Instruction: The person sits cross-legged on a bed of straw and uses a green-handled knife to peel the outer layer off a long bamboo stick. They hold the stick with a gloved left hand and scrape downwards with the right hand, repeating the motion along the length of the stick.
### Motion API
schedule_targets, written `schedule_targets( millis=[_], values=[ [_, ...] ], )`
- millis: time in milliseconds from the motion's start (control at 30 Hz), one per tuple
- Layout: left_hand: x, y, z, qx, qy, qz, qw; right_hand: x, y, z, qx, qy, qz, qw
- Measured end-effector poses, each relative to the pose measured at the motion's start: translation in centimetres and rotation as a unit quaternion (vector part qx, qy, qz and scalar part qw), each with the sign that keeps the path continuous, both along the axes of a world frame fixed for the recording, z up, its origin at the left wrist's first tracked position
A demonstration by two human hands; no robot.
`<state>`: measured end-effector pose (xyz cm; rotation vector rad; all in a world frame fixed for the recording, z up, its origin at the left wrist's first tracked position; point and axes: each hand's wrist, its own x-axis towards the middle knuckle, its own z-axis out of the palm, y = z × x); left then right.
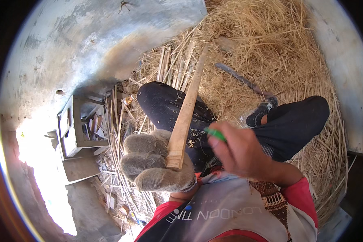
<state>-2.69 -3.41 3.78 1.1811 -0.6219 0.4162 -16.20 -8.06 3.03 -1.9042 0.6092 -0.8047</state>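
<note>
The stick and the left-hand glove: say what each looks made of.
Stick: probably bamboo or wood, pale tan and matte, with a flat split face and lengthwise grain. Glove on the left hand: thick grey knit or felt-like fabric, fuzzy and worn.

Rough pale wood stick (185, 111), fuzzy grey cloth glove (155, 167), glossy green plastic handle (215, 134), dry matt straw (266, 52).

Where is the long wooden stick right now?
In the head view, the long wooden stick sits just left of centre, its near end gripped by the gloved left hand. It slants up over the person's knee toward the straw pile.
</note>
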Motion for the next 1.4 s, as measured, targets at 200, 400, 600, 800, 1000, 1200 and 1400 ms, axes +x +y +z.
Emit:
schedule_targets(
  millis=[200, 400, 600, 800, 1000, 1200, 1400],
  values=[
    [-0.7, -0.4, 0.7, 0.050, -0.054, 0.040, 0.996, 1.1, -1.0, -1.4, -0.093, 0.136, -0.027, 0.986],
    [-0.8, -0.3, 0.2, 0.073, -0.072, 0.063, 0.993, -0.5, 0.0, -0.4, -0.143, -0.005, 0.021, 0.989],
    [-1.1, -0.7, 0.4, 0.074, -0.082, 0.052, 0.993, 0.4, -2.6, -4.0, -0.093, 0.145, -0.066, 0.983],
    [-1.3, -0.8, 0.7, 0.089, -0.094, 0.063, 0.990, 1.0, -2.3, -3.7, -0.070, 0.084, -0.069, 0.992],
    [-1.1, -1.0, 0.2, 0.100, -0.100, 0.072, 0.987, 0.2, -0.3, -1.6, -0.116, 0.034, 0.002, 0.993],
    [-1.2, -0.8, -0.1, 0.103, -0.107, 0.069, 0.986, 0.7, -0.9, -2.3, -0.146, 0.033, -0.007, 0.989],
    [-1.2, -1.1, 0.3, 0.115, -0.110, 0.087, 0.983, 2.7, -5.1, -7.2, -0.116, 0.119, -0.089, 0.982]
  ],
)
